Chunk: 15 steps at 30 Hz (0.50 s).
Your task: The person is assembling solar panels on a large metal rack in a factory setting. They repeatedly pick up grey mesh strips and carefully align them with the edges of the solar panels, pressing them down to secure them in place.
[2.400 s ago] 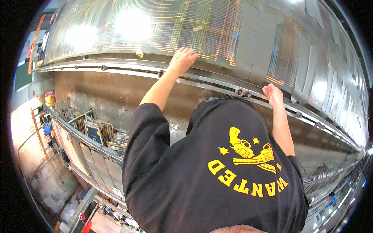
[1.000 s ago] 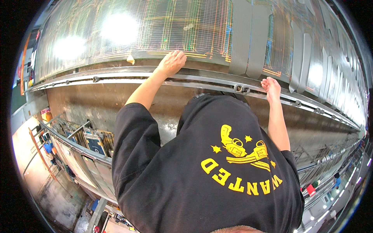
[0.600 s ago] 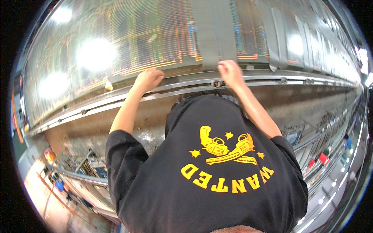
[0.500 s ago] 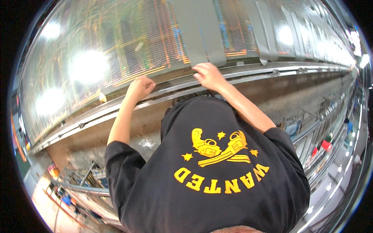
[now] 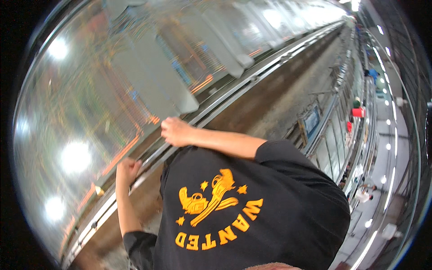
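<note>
My left hand (image 5: 129, 170) rests by the metal rail (image 5: 145, 167), at the near edge of a long glossy surface (image 5: 76, 114) covered in fine coloured lines. Its fingers are curled in; what they hold, if anything, is hidden. Farther right, my right hand (image 5: 175, 131) is bent with closed fingertips over the same edge, just short of the loose end of a wide grey strip (image 5: 155, 74). Nothing I can name shows between those fingers. A small pale yellow piece (image 5: 99, 191) sits on the edge to the left of my left hand.
More grey strips (image 5: 220, 42) lie across the surface toward the far right. Along its front run rails with round fittings (image 5: 255, 79), above a brown side wall (image 5: 256, 108). Behind me to the right are racks (image 5: 330, 157), a red container (image 5: 358, 112) and people (image 5: 363, 193) farther off.
The view has turned, so the surface and rails now slant up to the right. Both hands stay at the edge, appearing lower and farther left; the right hand's fingers look more curled.
</note>
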{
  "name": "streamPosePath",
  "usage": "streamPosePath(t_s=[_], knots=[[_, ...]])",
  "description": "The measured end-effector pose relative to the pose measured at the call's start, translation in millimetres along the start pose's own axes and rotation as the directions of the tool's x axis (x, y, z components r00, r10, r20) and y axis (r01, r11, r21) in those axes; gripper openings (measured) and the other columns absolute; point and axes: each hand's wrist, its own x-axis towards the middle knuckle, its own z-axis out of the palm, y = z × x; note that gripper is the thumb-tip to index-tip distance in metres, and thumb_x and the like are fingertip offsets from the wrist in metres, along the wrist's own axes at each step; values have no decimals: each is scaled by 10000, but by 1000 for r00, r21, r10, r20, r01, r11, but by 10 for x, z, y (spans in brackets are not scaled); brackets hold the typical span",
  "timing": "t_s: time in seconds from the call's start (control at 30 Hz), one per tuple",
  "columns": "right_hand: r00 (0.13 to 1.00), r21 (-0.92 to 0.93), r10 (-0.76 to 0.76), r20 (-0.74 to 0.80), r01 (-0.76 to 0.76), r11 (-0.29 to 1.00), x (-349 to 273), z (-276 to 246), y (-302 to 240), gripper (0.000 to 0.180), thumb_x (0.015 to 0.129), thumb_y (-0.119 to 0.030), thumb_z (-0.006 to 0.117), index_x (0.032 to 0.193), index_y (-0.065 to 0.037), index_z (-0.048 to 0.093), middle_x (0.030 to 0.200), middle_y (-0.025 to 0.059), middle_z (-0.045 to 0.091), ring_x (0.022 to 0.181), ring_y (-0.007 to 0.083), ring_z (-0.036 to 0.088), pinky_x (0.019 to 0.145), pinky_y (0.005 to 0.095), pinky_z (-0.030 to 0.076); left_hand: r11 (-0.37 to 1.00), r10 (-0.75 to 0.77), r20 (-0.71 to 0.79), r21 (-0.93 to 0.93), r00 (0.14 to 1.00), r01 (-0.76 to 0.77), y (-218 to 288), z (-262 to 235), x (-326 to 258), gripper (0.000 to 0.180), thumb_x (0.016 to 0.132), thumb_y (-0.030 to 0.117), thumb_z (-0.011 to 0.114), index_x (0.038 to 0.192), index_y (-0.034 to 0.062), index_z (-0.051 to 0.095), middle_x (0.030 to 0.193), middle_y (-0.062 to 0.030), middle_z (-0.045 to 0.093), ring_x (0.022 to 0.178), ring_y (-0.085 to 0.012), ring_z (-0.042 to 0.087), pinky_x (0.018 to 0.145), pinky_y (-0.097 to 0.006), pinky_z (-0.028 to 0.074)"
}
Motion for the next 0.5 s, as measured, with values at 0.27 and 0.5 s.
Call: streamPosePath(t_s=[0.27, 0.5], knots=[[987, -7, 51, 151, -51, 999, -195, -82, -51, 246, 929, -332, 677, 836, -107, 711, 924, 85, 674, 973, 297, 648, 865, 448, 489, 991, -75, 80, -104, 994, 83, 273, -48, 112, 216, 819, 187, 832, 887, -10, 776, 769, -139, 681, 704, -233, 678, 674, -347, 530], [963, 117, 113, 246, -145, 983, -188, -375, -70, 259, 939, -325, 654, 890, -79, 720, 883, 129, 719, 910, 347, 708, 836, 479, 551, 997, -17, 43, -74, 999, 20, 137, -13, 77, 280, 839, 283, 817, 878, 8, 786, 780, -162, 684, 711, -297, 671, 674, -401, 512]])
